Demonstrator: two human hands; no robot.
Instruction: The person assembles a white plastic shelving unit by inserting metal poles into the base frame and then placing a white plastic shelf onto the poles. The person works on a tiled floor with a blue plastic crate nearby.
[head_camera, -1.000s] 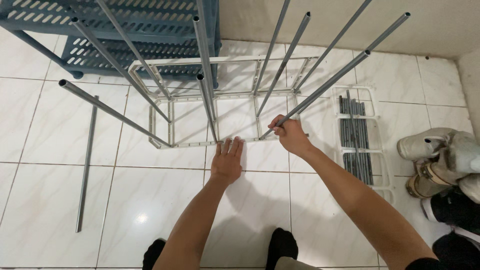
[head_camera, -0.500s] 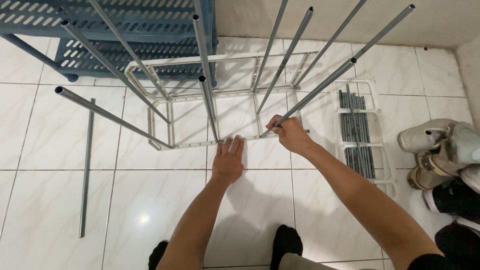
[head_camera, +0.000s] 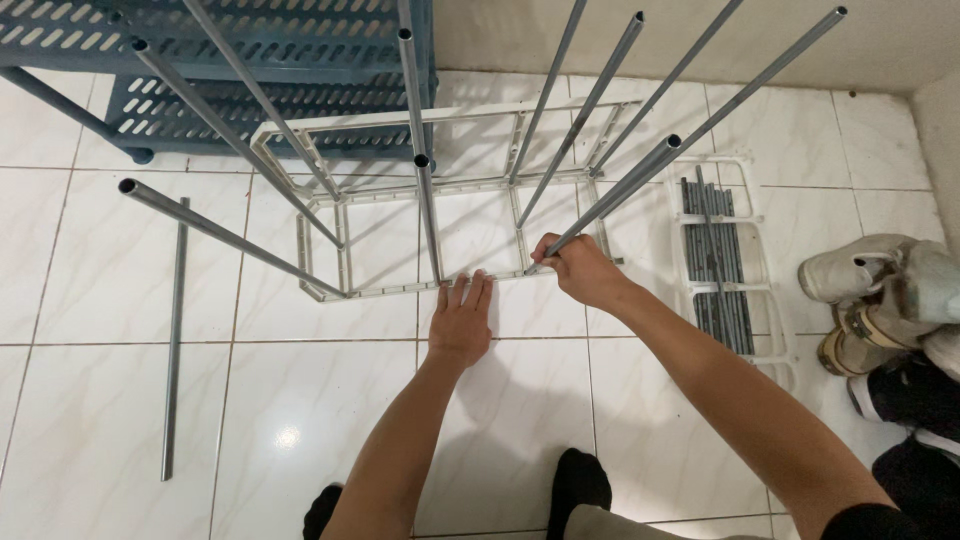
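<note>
Here, from the head view: left hand (head_camera: 461, 322) laid flat, fingers together, tips pressing the near rail of the white plastic shelf frame (head_camera: 322, 222), apparently pinning it to the tiled floor (head_camera: 290, 400). Right hand (head_camera: 583, 271) curled tight round the foot of a grey metal tube (head_camera: 612, 201), thumb and fingers clamped where the tube meets the rail's corner socket, just right of the left fingertips. Other tubes standing leftward; bare tile near the wrists; loose tube (head_camera: 175, 335) well left; spare-tube tray (head_camera: 722, 262) right.
</note>
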